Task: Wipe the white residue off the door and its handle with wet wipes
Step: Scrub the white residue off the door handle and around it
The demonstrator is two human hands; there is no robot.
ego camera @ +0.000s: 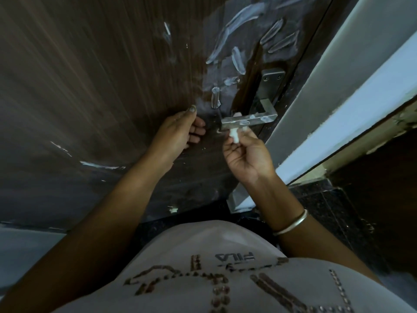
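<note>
A dark brown wooden door (94, 82) fills the view, with white residue smears (237, 57) above and left of its metal lever handle (248, 120). White blobs also sit on the lever itself. My right hand (246, 154) is just below the lever, pinching a small scrunched white wet wipe (233, 134) that touches the lever's underside. My left hand (180, 132) rests with its palm against the door left of the lever, fingers loosely curled, holding nothing. A metal backplate (270, 86) rises behind the lever.
A pale door frame (338, 91) runs diagonally at the right, with a chipped wall edge (383, 132) beyond it. Dark speckled floor (327, 211) lies below. More white streaks (99, 164) mark the lower left door. A bangle (291, 224) is on my right wrist.
</note>
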